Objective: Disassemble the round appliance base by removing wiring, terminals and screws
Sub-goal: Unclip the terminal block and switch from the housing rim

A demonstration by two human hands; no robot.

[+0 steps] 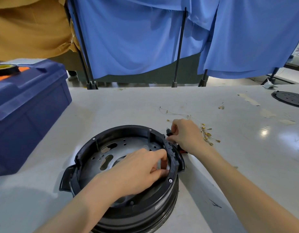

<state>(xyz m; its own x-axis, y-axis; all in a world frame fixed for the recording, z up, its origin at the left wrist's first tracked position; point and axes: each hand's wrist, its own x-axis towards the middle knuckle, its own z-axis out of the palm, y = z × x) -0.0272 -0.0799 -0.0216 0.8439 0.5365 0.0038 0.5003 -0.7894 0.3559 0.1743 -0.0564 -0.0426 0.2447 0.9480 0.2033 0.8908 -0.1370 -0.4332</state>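
Head view: round black plastic appliance base with a grey metal plate inside sits low-centre on the pale table, just in front of the person. Left hand reaches inside the base at its right wall, fingers curled and pinching a small pale piece there; exactly what it is cannot be told. Right hand is outside the rim, fingers closed round a small black part touching the rim. Risks, as a judgement: pulling from both sides could snap a plastic clip or tear a lead off its terminal; the base could skid since neither hand pins it; the right wrist lies near the loose thin white wires with brass terminals and could sweep them off. Counts: one base, three rim screws visible, one wire pile (terminals too small to count), one blue plastic toolbox at left, one black tape roll on it, one black perforated disc far right.
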